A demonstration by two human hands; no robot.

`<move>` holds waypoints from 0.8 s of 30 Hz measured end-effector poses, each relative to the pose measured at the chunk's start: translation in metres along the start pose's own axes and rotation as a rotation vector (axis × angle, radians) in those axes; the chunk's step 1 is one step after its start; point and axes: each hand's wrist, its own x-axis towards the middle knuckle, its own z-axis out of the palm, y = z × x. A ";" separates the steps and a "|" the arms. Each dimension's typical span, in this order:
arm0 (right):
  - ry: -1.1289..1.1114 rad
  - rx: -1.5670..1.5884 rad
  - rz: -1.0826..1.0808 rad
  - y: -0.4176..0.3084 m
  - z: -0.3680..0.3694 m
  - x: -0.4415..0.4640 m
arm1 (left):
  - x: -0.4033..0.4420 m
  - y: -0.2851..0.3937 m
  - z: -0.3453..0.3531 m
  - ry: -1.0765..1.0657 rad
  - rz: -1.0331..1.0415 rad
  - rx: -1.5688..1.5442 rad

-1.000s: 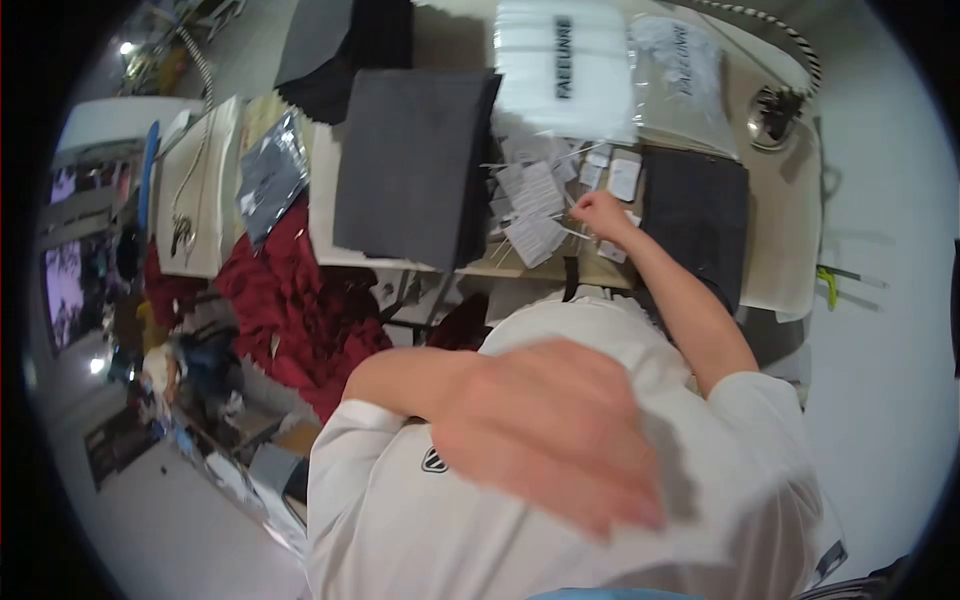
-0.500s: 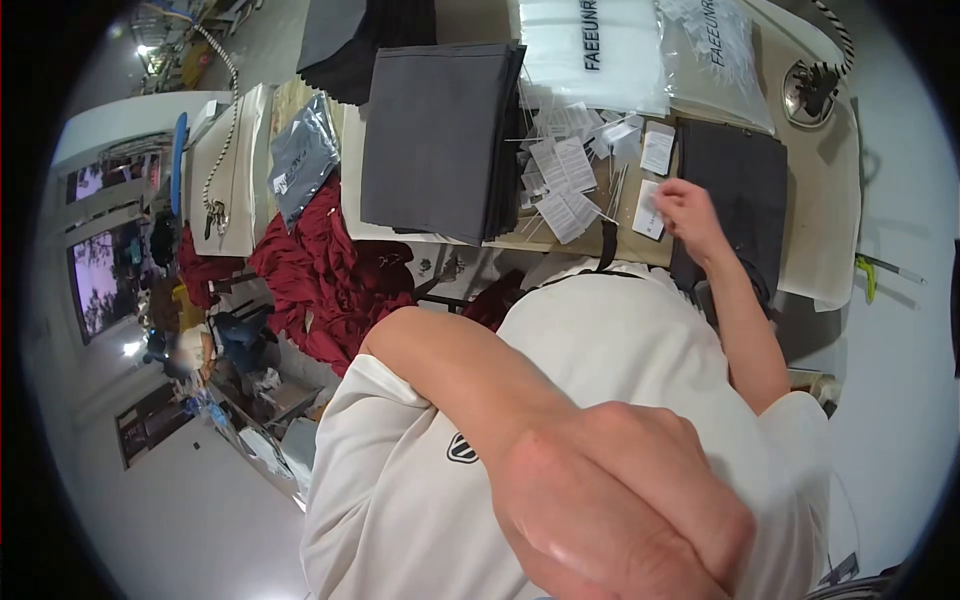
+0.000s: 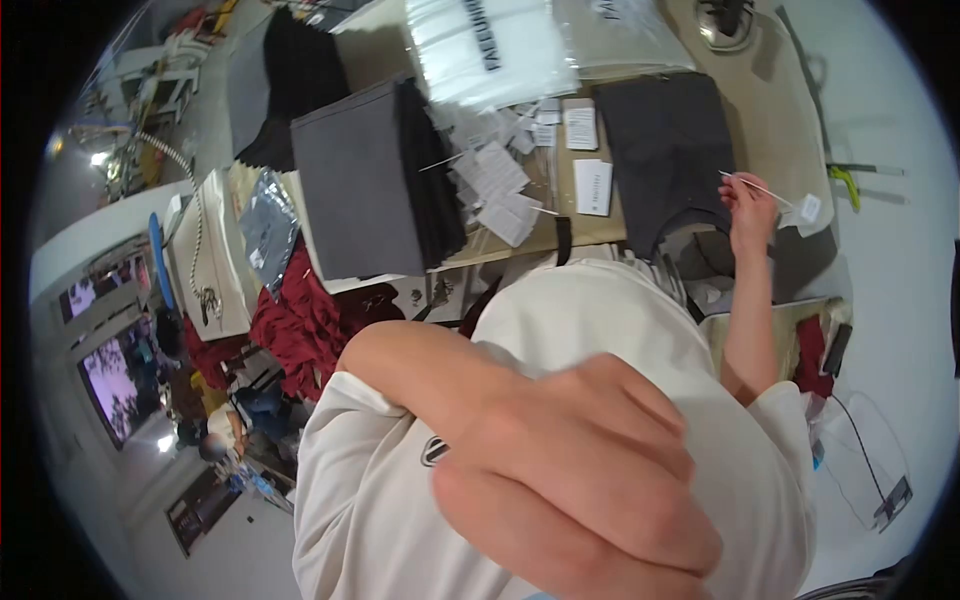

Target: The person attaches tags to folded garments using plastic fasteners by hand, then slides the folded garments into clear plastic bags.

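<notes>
My left hand [image 3: 590,470] is curled shut close to the camera, in front of my white shirt. Its fingertips are hidden, and I cannot see what, if anything, lies in them. Out at the right, my right hand [image 3: 750,205] pinches a thin white tag cord [image 3: 775,192] with a small white label [image 3: 808,208] at its end. It hovers by the right edge of a folded dark grey garment [image 3: 665,140]. Left of that garment lie a stack of white cards [image 3: 593,188] and a smaller stack of printed labels [image 3: 579,124].
A pile of folded grey garments [image 3: 350,190] stands left of scattered care labels [image 3: 495,185]. Printed clear plastic bags [image 3: 490,50] and a metal dish [image 3: 724,22] lie at the back. Red fabric [image 3: 295,325] hangs at the left. Another person [image 3: 225,430] is far left.
My right hand has moved right from the white cards, across the dark garment, and now shows a cord with a label. The view has shifted; my left hand stays curled near the camera.
</notes>
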 end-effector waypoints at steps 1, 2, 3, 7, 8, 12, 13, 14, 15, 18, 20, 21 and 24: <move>-0.008 0.074 0.027 -0.003 0.002 -0.002 | -0.009 -0.010 0.013 0.167 -0.001 0.086; -0.018 0.151 0.053 -0.004 0.004 -0.003 | -0.018 -0.020 0.026 0.333 -0.005 0.172; -0.028 0.146 0.075 -0.004 0.003 0.000 | -0.024 -0.031 0.033 0.497 -0.013 0.260; -0.082 0.078 0.085 0.015 0.004 0.018 | -0.020 -0.079 0.020 0.526 -0.087 0.329; -0.075 0.079 0.093 0.014 0.004 0.020 | -0.003 -0.078 0.021 0.527 -0.096 0.321; -0.168 -0.014 0.078 0.009 0.015 0.030 | 0.037 -0.064 0.028 0.490 -0.113 -0.002; -0.187 -0.018 0.087 0.010 0.015 0.032 | 0.039 -0.063 0.028 0.507 -0.117 0.016; -0.204 -0.024 0.099 0.012 0.013 0.033 | 0.040 -0.063 0.029 0.526 -0.122 0.030; -0.219 -0.031 0.112 0.015 0.010 0.032 | 0.042 -0.062 0.029 0.545 -0.127 0.042; -0.241 -0.048 0.122 0.017 0.004 0.031 | 0.045 -0.061 0.029 0.584 -0.123 0.079; -0.255 -0.063 0.127 0.016 0.000 0.034 | 0.046 -0.060 0.029 0.612 -0.117 0.099; -0.259 -0.056 0.126 0.017 -0.001 0.034 | 0.047 -0.060 0.029 0.628 -0.117 0.108; -0.267 -0.033 0.106 0.016 -0.001 0.036 | 0.048 -0.059 0.029 0.650 -0.109 0.137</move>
